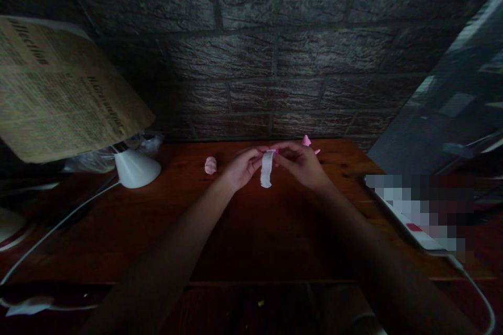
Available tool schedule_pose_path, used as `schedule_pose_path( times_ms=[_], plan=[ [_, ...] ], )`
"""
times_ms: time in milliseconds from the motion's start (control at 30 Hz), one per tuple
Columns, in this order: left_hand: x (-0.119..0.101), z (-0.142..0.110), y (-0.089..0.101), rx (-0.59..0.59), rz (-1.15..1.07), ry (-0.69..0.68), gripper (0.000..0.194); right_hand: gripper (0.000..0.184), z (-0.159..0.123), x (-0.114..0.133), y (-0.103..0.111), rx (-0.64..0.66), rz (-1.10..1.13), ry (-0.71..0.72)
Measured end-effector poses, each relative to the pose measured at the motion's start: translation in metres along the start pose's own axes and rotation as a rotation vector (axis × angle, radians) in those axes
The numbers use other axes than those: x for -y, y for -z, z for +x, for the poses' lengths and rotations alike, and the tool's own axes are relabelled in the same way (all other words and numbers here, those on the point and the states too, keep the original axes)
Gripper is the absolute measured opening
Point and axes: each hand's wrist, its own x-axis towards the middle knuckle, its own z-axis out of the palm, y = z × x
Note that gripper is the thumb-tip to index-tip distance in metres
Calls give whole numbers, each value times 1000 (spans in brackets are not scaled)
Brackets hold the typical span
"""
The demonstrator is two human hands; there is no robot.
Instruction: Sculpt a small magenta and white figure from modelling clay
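Over the middle of the wooden table, my left hand [248, 166] and my right hand [302, 164] meet with bent fingers. Between them a white strip [266, 169] hangs down with an uneven lower end. A small bright pink piece [276, 152] shows at the strip's top, mostly hidden by my fingers. My left hand pinches the strip's upper left side, and my right fingers close on the pink piece. Left of my hands lies a pale pink ridged lump [210, 165]. Behind my right hand a pink pointed piece [306, 141] is partly covered.
A lamp with a newsprint shade [74, 94] and white base [137, 168] stands at the left, with clear plastic [92, 161] behind. At the right edge lies a pale flat device [412, 225], partly pixelated, with a cable. A dark brick wall [243, 52] rises behind the table [251, 241].
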Motion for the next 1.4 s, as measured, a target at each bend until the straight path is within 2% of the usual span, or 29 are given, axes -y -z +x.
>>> schedule_pose_path(
  times_ms=[133, 333, 633, 800, 967, 1400],
  plan=[
    [0, -1, -1, 21, 21, -29, 21, 25, 1, -1, 1, -49, 19, -31],
    [1, -2, -3, 58, 31, -62, 15, 27, 2, -6, 3, -78, 24, -64],
    [4, -1, -3, 34, 13, -88, 13, 32, 3, -7, 1, -123, 52, -115],
    [2, -5, -7, 30, 39, -93, 15, 35, 5, -13, 1, -173, 131, -87],
    [2, -6, -7, -8, 48, -89, 18, 22, 4, -13, 1, -135, 69, -84],
    [0, -5, -5, -42, 32, -26, 11, 31, 4, -11, 0, -24, 31, -60]
  ],
)
